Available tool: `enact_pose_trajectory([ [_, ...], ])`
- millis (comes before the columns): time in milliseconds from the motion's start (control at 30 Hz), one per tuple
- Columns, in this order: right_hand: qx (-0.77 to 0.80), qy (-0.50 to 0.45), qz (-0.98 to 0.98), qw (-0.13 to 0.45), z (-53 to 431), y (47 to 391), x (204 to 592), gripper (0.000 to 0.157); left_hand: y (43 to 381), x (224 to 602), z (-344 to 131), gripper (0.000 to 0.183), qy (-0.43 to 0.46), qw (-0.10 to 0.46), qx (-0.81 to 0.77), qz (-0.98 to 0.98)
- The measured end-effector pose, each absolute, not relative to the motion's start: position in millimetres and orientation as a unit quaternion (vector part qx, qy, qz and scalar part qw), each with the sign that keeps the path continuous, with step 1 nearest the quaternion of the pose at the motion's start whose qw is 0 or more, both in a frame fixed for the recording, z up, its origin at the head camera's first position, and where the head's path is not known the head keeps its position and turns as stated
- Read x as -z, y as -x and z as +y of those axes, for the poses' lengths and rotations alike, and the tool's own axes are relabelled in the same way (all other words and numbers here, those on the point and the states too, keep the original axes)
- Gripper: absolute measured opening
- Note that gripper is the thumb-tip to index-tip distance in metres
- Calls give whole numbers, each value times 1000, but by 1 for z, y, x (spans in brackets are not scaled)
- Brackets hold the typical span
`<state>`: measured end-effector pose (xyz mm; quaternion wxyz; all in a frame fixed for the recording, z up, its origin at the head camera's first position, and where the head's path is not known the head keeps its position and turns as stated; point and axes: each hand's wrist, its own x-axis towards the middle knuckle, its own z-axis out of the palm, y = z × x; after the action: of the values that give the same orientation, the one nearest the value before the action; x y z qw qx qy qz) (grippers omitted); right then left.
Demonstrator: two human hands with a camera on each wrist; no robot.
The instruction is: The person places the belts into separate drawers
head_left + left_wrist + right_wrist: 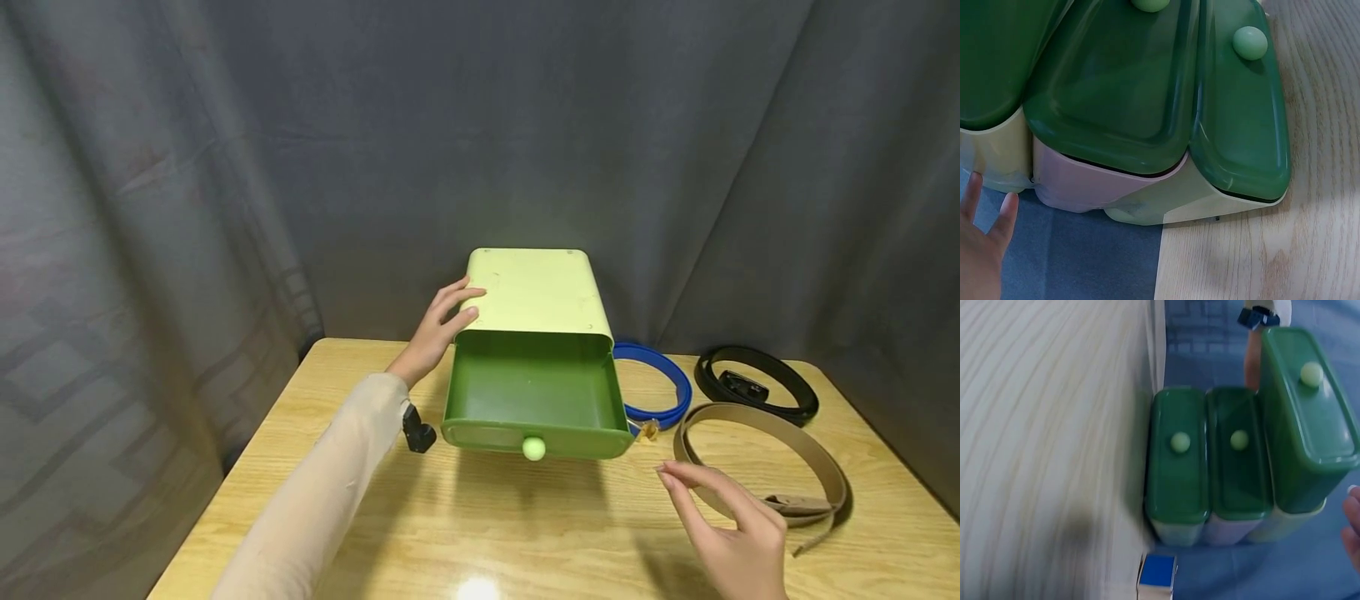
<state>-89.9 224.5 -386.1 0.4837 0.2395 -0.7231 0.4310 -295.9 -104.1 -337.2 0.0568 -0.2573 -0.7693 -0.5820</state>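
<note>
A small cabinet of stacked drawers (532, 287) has a pale yellow top and green drawer fronts with round pale knobs. Its top drawer (534, 387) is pulled out, and its green inside is bare. My left hand (438, 327) rests against the cabinet's upper left edge, fingers extended over the top. In the left wrist view the fingers of that hand (984, 240) lie beside the yellow casing. My right hand (731, 525) hovers in front and to the right of the drawer, thumb and forefinger tips close together, with nothing visible between them. A coiled beige belt (795, 433) lies just behind it.
A coiled blue belt (678, 392) lies on the wooden table (360, 517) at the cabinet's right. Farther right is a coiled black belt (798, 396). Grey curtains (600, 125) hang behind and on both sides. Two lower drawers, with pink (1079, 178) and pale green casings, sit beneath.
</note>
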Motion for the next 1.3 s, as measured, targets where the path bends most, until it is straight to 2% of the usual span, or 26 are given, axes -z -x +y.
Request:
enact_pose_trajectory([
  [200,-404,-231,-741,485,240,91,384,30,297,337,-104,40,252,56,578,-774],
  [400,-390,-250,-748,475,257,95,392,20,296,337,-105,40,248,50,577,-776],
  [633,-366,-272,-751,477,269,97,389,35,292,333,-107,43,252,40,578,-775],
  [1300,-314,-258,-801,440,329,103,405,43,295,340,-105,40,242,47,575,-780],
])
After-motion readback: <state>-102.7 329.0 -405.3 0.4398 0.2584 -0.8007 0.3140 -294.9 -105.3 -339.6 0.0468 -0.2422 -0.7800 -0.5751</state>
